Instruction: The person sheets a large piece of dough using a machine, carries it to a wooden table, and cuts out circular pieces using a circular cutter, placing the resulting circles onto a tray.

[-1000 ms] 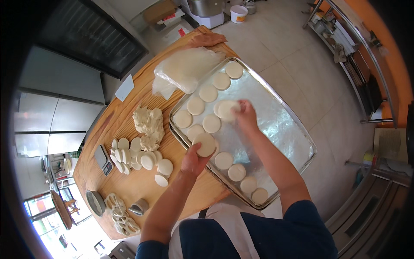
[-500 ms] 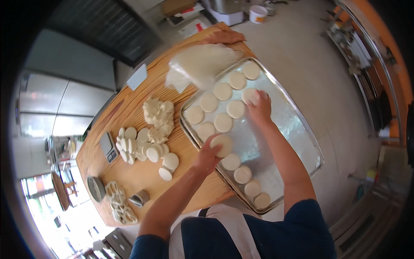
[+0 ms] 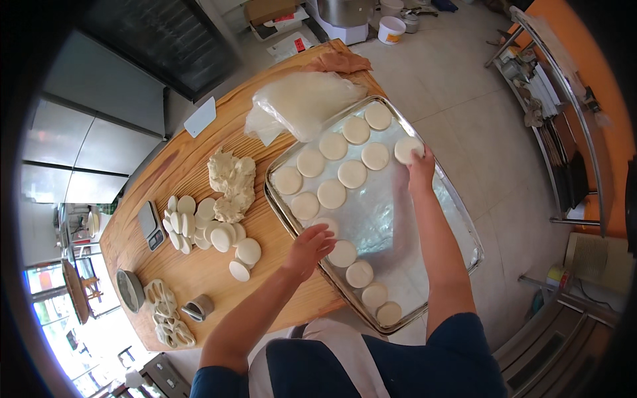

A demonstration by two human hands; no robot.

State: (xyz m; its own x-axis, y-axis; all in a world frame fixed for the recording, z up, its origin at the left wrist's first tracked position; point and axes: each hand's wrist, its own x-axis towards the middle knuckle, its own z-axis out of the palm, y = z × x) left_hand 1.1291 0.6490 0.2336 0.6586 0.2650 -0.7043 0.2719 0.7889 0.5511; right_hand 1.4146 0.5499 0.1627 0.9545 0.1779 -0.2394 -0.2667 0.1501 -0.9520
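Pale dough rounds lie in rows on a metal baking tray (image 3: 424, 272). At the tray's far right, my right hand (image 3: 420, 171) grips one dough round (image 3: 407, 150) by its near edge. My left hand (image 3: 309, 252) is by the tray's left rim, fingers stretched out and apart. Its fingertips partly cover another dough round (image 3: 327, 226) lying on the tray; I cannot tell whether they touch it. More dough rounds (image 3: 249, 251) are piled loosely on the wooden table (image 3: 265, 298), beside a rough lump of dough (image 3: 232, 182).
Clear plastic sheeting (image 3: 305, 103) is bunched behind the tray. Along the table's left stand a kitchen scale (image 3: 151, 225), a grey bowl (image 3: 130, 290), cut-out dough scraps (image 3: 166, 315) and a metal ring cutter (image 3: 198, 308). A metal shelf rack (image 3: 557, 113) stands at right.
My left hand has let go of its dough round, which now lies on the tray, and has drawn back slightly. My right hand has moved right with its round.
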